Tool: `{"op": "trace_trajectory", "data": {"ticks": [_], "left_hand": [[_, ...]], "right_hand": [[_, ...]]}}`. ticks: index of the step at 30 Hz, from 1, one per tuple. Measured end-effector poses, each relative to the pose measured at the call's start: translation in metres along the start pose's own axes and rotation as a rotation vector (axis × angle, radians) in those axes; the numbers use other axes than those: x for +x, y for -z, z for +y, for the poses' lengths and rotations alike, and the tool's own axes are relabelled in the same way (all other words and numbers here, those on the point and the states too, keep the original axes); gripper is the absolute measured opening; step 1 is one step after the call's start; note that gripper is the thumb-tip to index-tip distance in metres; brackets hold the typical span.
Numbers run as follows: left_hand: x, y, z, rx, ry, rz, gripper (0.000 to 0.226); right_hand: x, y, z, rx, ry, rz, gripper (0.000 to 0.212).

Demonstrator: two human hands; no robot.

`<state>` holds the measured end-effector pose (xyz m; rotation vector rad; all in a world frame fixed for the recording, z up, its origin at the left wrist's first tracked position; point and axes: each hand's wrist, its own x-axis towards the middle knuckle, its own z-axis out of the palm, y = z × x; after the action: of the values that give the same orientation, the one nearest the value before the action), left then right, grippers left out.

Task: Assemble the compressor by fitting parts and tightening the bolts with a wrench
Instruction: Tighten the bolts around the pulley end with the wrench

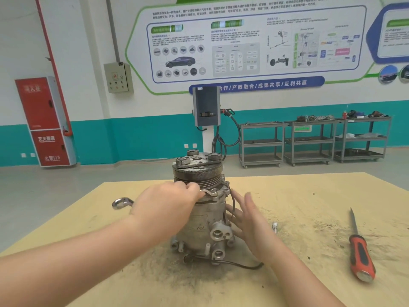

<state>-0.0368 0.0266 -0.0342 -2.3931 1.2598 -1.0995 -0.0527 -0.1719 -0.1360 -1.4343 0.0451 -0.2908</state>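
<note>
While both forearms reached in from the near edge, the counter showed as a pale wooden sheet, smudged with dark grime around the middle. At its centre stood the compressor, upright, pulley end on top, its ported end down on the board and a thin black cable trailing out from its base toward the near right. The left hand had its fingers curled round a wrench, whose far end sat on a bolt at the flange just under the pulley grooves, while its ring end stuck out to the left past the wrist. The right hand was blurred, with fingers straight and spread, holding nothing, just beside the right flank of the housing; whether it touched could not be told. A small white piece lay near that hand. Well to the right lay a screwdriver with a red and black handle, blade pointing away. Farther off, against the teal and white wall, stood a charging post, three grey trolleys and a red cabinet.
</note>
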Motion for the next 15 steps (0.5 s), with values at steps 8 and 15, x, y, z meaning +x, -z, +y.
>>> {"op": "trace_trajectory", "data": {"ticks": [8,15], "left_hand": [[0.01,-0.011,-0.016,-0.037,-0.032,-0.072,0.03],[0.006,0.02,0.042,-0.103,0.307,-0.262,0.004]], "right_hand": [[-0.008,0.006,0.007,-0.041,0.048,-0.143,0.113],[-0.007,0.005,0.01,-0.102,0.118,-0.141,0.094]]}}
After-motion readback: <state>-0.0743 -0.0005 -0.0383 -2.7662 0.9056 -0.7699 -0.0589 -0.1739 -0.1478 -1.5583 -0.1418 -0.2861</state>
